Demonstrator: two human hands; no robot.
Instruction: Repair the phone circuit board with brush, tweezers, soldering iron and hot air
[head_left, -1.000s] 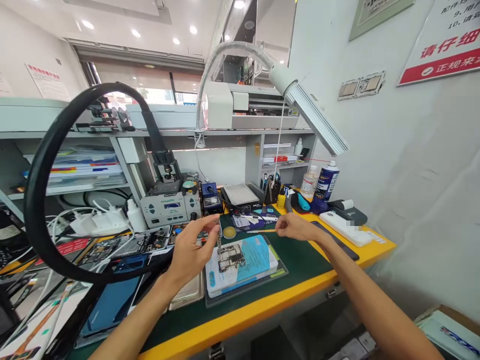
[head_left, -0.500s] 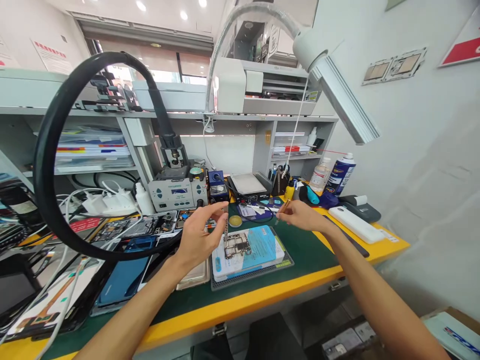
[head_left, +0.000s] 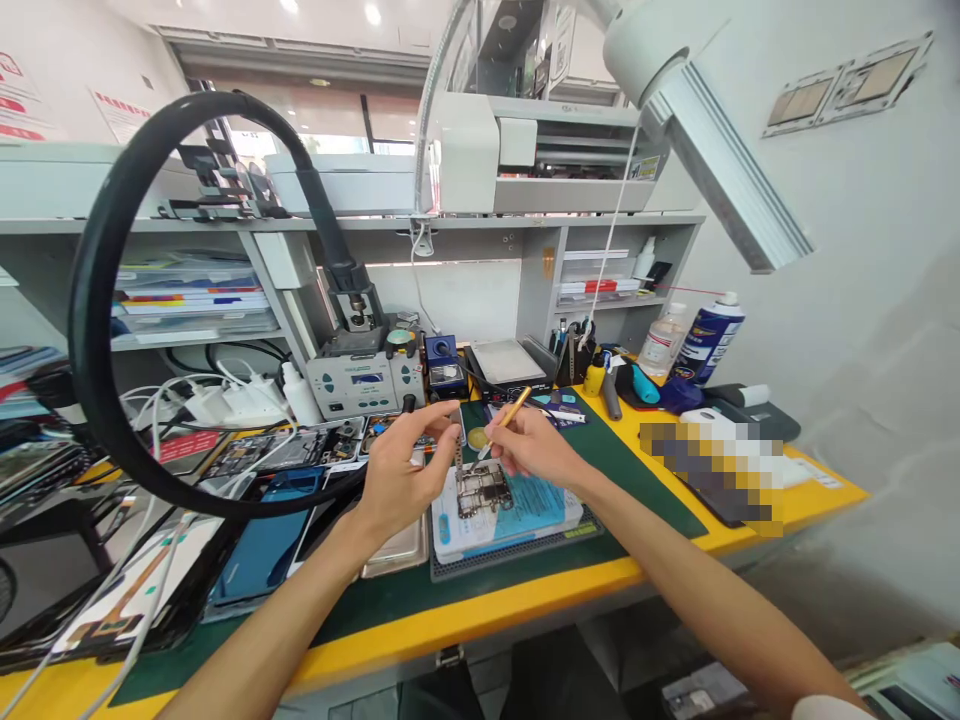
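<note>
A phone circuit board (head_left: 484, 490) lies on a white and blue box (head_left: 517, 510) on the green mat. My left hand (head_left: 401, 470) is pinched on a thin metal tool (head_left: 458, 458) that stands upright with its tip at the board's left edge. My right hand (head_left: 529, 445) holds a yellow-handled brush (head_left: 506, 415) like a pen, tip pointing down-left toward the board. Both hands hover just above the board, close together.
A black hose loop (head_left: 105, 300) arcs over the left of the bench. A grey rework station (head_left: 365, 380), a small blue unit (head_left: 442, 370) and a hot plate (head_left: 504, 365) stand behind. Bottles (head_left: 709, 335) and a lamp arm (head_left: 720, 160) are on the right. Opened phones (head_left: 247, 540) lie left.
My right hand has come left from beyond the box to just above the board, bringing the yellow brush. My left hand kept its pinch on the metal tool. The view tilted down.
</note>
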